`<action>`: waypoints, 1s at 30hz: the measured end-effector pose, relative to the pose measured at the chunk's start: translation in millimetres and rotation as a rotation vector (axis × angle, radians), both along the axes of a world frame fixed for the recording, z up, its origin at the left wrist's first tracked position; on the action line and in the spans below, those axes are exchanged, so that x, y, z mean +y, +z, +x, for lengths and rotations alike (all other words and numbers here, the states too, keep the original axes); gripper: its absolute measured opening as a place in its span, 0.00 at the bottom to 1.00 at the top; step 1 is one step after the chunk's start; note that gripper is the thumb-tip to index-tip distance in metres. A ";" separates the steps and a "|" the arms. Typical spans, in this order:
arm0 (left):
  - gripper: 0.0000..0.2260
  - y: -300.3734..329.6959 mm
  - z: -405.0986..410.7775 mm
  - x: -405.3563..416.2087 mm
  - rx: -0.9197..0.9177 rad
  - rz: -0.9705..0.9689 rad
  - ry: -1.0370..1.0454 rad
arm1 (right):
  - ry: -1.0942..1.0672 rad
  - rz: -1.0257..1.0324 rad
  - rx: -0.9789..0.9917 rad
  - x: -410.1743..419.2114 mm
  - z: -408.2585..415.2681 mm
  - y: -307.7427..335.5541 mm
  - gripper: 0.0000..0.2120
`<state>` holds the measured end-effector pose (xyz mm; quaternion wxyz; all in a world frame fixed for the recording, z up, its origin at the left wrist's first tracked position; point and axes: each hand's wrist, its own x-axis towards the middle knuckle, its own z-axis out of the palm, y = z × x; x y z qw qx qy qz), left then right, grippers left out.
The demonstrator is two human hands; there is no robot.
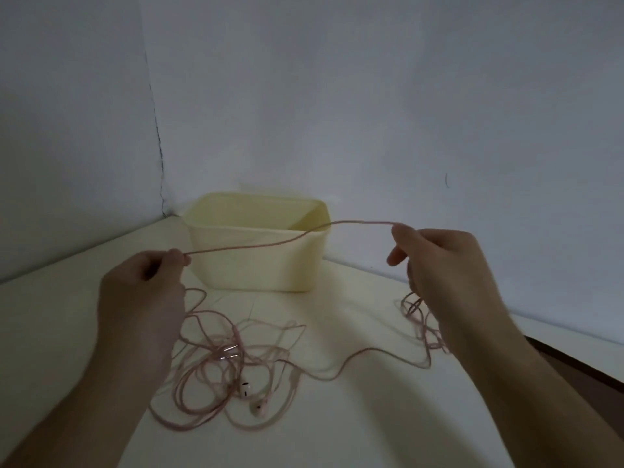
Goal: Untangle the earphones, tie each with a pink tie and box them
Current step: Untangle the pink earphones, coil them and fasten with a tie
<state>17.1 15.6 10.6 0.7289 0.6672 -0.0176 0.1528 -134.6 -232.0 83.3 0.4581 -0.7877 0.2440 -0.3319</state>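
Cable (pixel 287 238) stretches between your hands above the table (pixel 371 417): your left hand (pixel 145 292) pinches one end, your right hand (pixel 439 265) pinches the other. Tangled earphones (pixel 236 376) lie below, near the open box (pixel 256 244).

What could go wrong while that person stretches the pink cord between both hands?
1. The left hand and right hand pinch one stretch of cord that likely runs from the tangle on the table; pulling harder may tighten knots.
2. The earbuds lie inside those loops and could be dragged along.
3. The raised cord crosses in front of the open box and might snag its rim.
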 end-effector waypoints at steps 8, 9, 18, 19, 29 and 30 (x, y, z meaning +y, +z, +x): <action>0.29 11.8 -42.4 -13.8 -0.508 0.629 -0.324 | 0.455 -0.394 0.297 50.7 8.5 -20.1 0.07; 0.30 11.9 -47.8 -15.8 -0.562 0.612 -0.448 | 0.493 -0.456 0.321 56.4 8.8 -23.3 0.07; 0.12 -2.9 -42.9 -21.3 -0.410 0.640 -0.254 | 0.414 -0.504 0.305 55.2 10.5 -24.6 0.05; 0.12 -1.3 -38.5 -20.2 -0.351 0.602 -0.170 | 0.378 -0.491 0.311 51.0 10.3 -22.2 0.05; 0.13 -0.9 -1.2 -0.2 -0.063 0.478 0.157 | 0.025 -0.516 0.337 -1.6 2.7 -1.3 0.11; 0.12 -1.2 1.6 2.8 -0.044 0.478 0.155 | 0.032 -0.491 0.332 -7.5 1.0 2.0 0.12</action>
